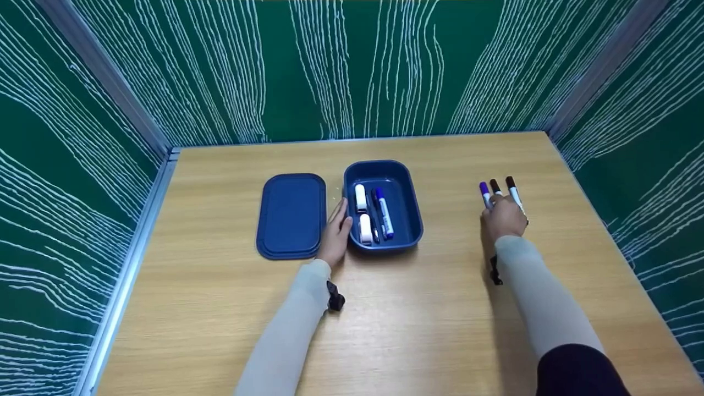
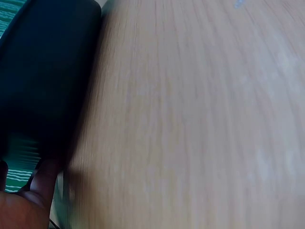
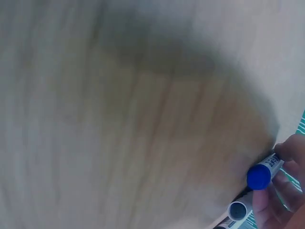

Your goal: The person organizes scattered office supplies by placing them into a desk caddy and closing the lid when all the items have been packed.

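Observation:
An open navy box (image 1: pixel 415 220) holds two white objects (image 1: pixel 360 198), a blue-capped marker (image 1: pixel 385 214) and a dark slim pen (image 1: pixel 375 220). My left hand (image 1: pixel 334 236) lies along the box's left wall, fingers extended; in the left wrist view the fingers (image 2: pixel 45 183) are at its dark side. Over on the right, my right hand (image 1: pixel 505 217) is on three white markers side by side. Its thumb and fingers pinch the leftmost, a purple-capped marker (image 1: pixel 484 190), whose blue end shows in the right wrist view. Beside it are two dark-capped markers (image 1: pixel 512 187).
A navy lid (image 1: pixel 291 214) lies flat on the wooden table (image 1: pixel 418 319), left of the box. Green panels with white wavy lines (image 1: pixel 363 71) rise along the back and both sides. A dark wrist camera (image 1: pixel 334 297) is strapped to the left wrist.

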A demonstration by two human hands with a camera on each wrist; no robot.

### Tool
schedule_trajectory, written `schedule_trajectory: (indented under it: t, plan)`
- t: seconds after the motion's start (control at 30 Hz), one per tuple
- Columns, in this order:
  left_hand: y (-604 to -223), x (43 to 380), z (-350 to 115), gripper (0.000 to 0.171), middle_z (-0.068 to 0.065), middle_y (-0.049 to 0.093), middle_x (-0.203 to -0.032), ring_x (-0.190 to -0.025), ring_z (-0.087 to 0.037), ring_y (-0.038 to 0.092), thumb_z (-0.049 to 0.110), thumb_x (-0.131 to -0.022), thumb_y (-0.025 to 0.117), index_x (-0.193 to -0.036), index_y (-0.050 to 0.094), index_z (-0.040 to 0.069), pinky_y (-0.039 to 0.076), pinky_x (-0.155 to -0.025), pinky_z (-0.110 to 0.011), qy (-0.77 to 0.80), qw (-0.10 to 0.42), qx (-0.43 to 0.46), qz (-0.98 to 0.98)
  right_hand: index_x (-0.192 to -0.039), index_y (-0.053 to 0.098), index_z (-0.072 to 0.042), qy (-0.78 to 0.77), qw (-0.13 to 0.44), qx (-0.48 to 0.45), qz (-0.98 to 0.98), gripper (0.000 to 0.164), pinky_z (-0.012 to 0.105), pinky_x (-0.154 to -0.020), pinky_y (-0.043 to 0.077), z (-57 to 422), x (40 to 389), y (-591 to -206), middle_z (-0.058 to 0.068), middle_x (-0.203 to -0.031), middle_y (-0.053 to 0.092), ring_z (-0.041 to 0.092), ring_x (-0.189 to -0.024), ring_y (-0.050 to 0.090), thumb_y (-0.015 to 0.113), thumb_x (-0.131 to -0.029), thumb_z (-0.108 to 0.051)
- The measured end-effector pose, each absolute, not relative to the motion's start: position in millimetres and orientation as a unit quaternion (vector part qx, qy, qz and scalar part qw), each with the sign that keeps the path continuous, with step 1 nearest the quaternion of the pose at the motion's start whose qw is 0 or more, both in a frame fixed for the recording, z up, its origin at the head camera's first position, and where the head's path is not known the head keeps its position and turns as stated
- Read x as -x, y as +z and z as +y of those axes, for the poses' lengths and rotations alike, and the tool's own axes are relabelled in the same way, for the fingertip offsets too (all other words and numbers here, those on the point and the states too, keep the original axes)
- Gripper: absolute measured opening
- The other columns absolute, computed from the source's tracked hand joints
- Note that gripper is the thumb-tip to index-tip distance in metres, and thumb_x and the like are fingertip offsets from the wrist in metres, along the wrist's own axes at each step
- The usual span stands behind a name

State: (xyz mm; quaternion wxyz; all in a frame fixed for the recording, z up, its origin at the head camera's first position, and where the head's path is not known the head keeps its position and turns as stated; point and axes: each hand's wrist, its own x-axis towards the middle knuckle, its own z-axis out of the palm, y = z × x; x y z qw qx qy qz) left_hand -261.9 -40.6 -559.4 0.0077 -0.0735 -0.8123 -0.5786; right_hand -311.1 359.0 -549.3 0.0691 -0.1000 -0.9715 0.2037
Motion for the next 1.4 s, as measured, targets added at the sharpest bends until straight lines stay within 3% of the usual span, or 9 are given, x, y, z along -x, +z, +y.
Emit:
schedule_trajectory:
  t: [0.27, 0.63, 1.03, 1.4]
  plan:
    - [-560.6, 262.6, -40.8, 0.051, -0.007, 0.021, -0.159, -0.145, -0.022, 0.017, 0.018, -0.106, 0.041, -0.154, 0.026, 0.01, 0.016, -0.117, -0.034, -0.572, 0.023, 0.085, -0.816, -0.113, 0.066, 0.0, 0.189, 0.1, 0.079, -0.974, 0.026, 0.059, -0.071, 0.048, 360.6, 313.1, -553.2, 0.023, -0.099, 0.058, 0.044, -0.087, 0.06, 0.061, -0.088, -0.006]
    - [-560.1, 262.0, -39.7, 0.051, -0.003, 0.021, -0.16, -0.145, -0.019, 0.017, 0.019, -0.106, 0.041, -0.155, 0.026, 0.014, 0.015, -0.117, -0.032, -0.569, 0.016, 0.074, -0.819, -0.12, 0.064, 0.0, 0.201, 0.093, 0.08, -0.972, 0.031, 0.058, -0.076, 0.048, 359.6, 311.9, -554.0, 0.024, -0.102, 0.057, 0.044, -0.09, 0.059, 0.061, -0.091, -0.007]
    - [-561.0, 262.5, -38.7, 0.051, 0.0, 0.019, -0.16, -0.145, -0.015, 0.016, 0.021, -0.106, 0.04, -0.155, 0.025, 0.017, 0.014, -0.116, -0.031, -0.571, 0.01, 0.067, -0.818, -0.118, 0.063, 0.003, 0.211, 0.086, 0.067, -0.971, 0.029, 0.057, -0.077, 0.049, 359.0, 311.9, -554.5, 0.026, -0.1, 0.056, 0.044, -0.089, 0.058, 0.06, -0.091, -0.006]
    - [-561.3, 261.8, -39.9, 0.052, -0.006, 0.019, -0.16, -0.145, -0.019, 0.015, 0.018, -0.106, 0.04, -0.155, 0.025, 0.012, 0.015, -0.117, -0.035, -0.579, 0.015, 0.077, -0.811, -0.117, 0.064, 0.005, 0.241, 0.082, 0.07, -0.964, 0.03, 0.053, -0.078, 0.051, 354.1, 313.2, -556.5, 0.027, -0.102, 0.057, 0.041, -0.091, 0.058, 0.06, -0.089, -0.006]
